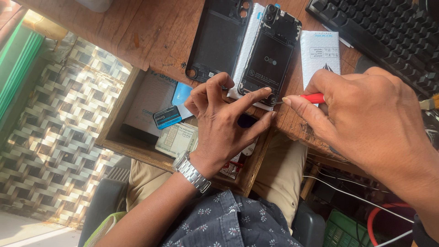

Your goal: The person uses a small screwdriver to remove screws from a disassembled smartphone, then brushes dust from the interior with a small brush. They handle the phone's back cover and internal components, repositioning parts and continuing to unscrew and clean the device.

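Between the two hands, on the wooden desk [155, 41], lay an opened phone [269, 52] with its back removed, resting on a white padded pouch [249, 43]. The left hand [224, 123] was half open, its forefinger stretched out and pressing on the phone's lower edge while the other fingers curled loosely, gripping nothing. The right hand [366, 119] was pinched shut around a red-handled screwdriver [313, 98], whose thin tip reached the phone's bottom corner just beside the left forefinger. Beyond the left hand lay the detached black back cover [217, 39], just beside the phone. Past the right hand lay a second white pouch [320, 52] and a black keyboard [384, 32]. Under the left wrist, which wore a metal watch [192, 173], an open drawer [137, 114] held cards and papers.
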